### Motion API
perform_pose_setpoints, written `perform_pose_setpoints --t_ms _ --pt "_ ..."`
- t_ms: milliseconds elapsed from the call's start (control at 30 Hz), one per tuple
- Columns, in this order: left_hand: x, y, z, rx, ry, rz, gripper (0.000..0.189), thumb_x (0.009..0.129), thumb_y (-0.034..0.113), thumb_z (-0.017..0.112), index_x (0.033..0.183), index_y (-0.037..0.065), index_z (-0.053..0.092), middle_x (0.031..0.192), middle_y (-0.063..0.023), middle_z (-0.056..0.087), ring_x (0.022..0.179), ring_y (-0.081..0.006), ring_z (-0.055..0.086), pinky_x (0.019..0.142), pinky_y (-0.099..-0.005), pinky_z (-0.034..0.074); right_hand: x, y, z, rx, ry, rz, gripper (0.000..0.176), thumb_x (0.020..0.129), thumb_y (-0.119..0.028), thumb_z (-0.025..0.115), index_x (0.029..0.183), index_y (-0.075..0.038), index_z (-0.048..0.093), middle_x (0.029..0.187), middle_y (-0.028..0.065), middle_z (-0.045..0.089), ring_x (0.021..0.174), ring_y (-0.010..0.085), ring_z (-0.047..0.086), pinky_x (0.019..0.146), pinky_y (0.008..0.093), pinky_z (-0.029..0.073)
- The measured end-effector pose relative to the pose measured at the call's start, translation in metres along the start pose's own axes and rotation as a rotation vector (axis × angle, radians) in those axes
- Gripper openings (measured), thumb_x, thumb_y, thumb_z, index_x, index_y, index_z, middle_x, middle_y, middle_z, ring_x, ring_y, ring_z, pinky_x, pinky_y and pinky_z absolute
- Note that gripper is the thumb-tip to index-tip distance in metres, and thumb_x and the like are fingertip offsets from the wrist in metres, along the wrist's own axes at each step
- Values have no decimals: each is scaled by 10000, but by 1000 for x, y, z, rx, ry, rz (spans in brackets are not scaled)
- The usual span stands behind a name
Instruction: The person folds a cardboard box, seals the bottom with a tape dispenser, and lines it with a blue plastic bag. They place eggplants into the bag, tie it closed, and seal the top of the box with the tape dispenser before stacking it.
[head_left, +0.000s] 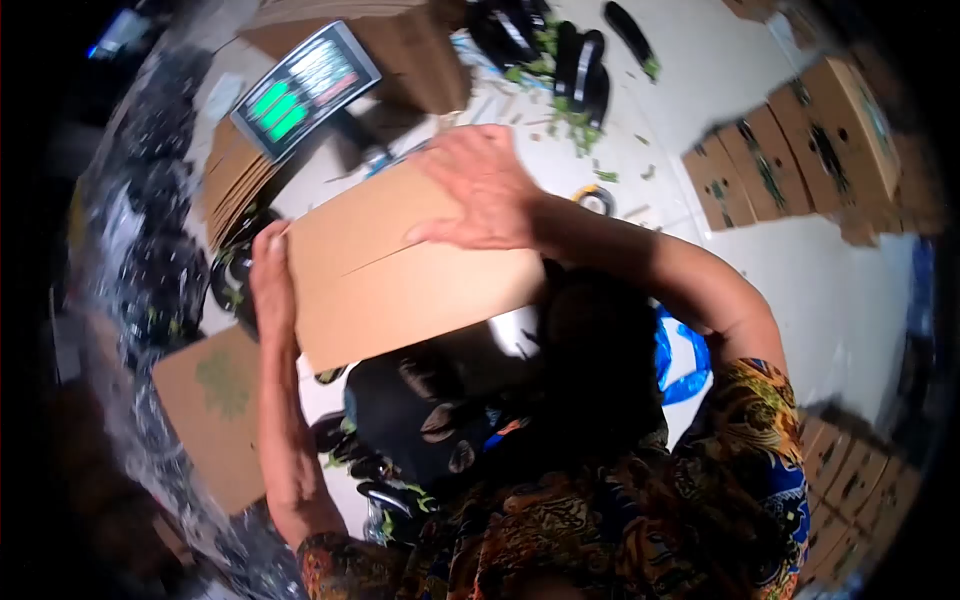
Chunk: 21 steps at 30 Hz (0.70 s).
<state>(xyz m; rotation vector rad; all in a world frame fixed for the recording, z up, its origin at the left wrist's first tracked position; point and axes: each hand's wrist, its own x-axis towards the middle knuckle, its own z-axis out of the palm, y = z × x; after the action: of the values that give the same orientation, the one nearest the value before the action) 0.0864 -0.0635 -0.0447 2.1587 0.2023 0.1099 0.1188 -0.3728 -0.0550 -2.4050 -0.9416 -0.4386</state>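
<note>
Pale floor (800, 320) is spreading around the work, with eggplants (580, 80) lying on the far side and packed-looking boxes (775, 165) standing to the right. A lit scale display (310, 90) is leaning at the upper left. The cardboard box (400, 310) is occupying the centre, directly before the person; whatever is supporting it from below is staying hidden. The right hand (480, 190) is lying across the far part of its top, fingers wide, thumb reaching toward a short slit (375, 260). The left hand (270, 270) is bracing the left edge; its fingers are partly hiding behind the wall, so how tightly they are closing cannot be told. A roll of tape (594, 200) is resting beyond the right forearm.

Judging by the pose, the person is steadying the box and pressing its top. Good practice is keeping the palm flat, spreading pressure along both sides of the slit, and letting the left hand be countering any sideways slip without crushing the corner.
</note>
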Motion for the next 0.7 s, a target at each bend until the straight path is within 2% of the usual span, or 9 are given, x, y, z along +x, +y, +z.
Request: perform_pose_setpoints --t_ms 167,233,300,433,500,533,600,633,700 --pt "-4 2 13 -199 -23 -48 556 987 456 409 1389 74 377 1298 -125 480 1199 -225 448 1028 -340 335 3 -6 -7 -55 -192 58 844 788 -659 565 1279 23 489 1227 188 498 1195 319 409 1004 477 250" --pt "-5 3 8 62 -71 -29 553 987 467 395 1370 69 386 1288 -127 479 1193 -224 442 1024 -342 333 7 -7 -12 -12 -268 58 833 794 -653 562 1267 29 492 1229 194 493 1201 319 403 1005 478 249" --pt "12 -25 1 82 -50 -15 396 1000 391 414 1192 50 474 1126 -77 514 1043 -175 470 948 -309 365 10 -6 -19 42 -323 33 814 800 -645 560 1244 34 506 1219 201 496 1200 317 407 1007 470 251" --pt "17 -32 -6 100 11 -11 330 1014 342 409 1093 49 539 1021 -28 542 945 -126 488 887 -263 388 -8 44 20 628 479 3 443 904 -355 584 1231 -58 564 1205 123 553 1101 253 531 901 403 453" --pt "17 -34 -7 10 -34 -39 339 1017 352 404 1101 54 543 1025 -25 541 944 -123 489 882 -266 389 -58 109 -3 836 346 271 375 933 -281 554 1230 -51 561 1138 112 603 959 225 604 837 343 504" --pt "17 -33 -7 42 -13 -38 355 1019 364 397 1096 52 548 1028 -24 539 946 -127 490 879 -266 390 -90 136 -13 825 259 701 374 941 -278 534 1216 -25 553 1088 101 631 888 189 619 807 318 502" --pt "17 -26 -7 99 -49 -8 369 1022 366 380 1076 46 555 1016 -29 535 936 -134 490 875 -269 390 -165 178 -36 312 40 914 385 922 -356 525 1101 -27 612 928 128 650 812 182 600 736 322 480" --pt "16 -25 -5 101 -39 -34 372 1023 365 376 1071 44 557 1007 -31 533 929 -136 490 873 -272 391 -204 203 -31 115 -167 1087 397 888 -401 556 1062 -52 629 877 140 641 795 241 596 757 343 476" --pt "17 -29 -8 136 -35 -4 364 1023 360 376 1066 47 556 988 -30 532 910 -135 488 863 -274 392 -289 217 -14 -34 -287 1155 414 850 -396 616 1107 -71 627 1029 180 624 950 338 596 861 392 470"
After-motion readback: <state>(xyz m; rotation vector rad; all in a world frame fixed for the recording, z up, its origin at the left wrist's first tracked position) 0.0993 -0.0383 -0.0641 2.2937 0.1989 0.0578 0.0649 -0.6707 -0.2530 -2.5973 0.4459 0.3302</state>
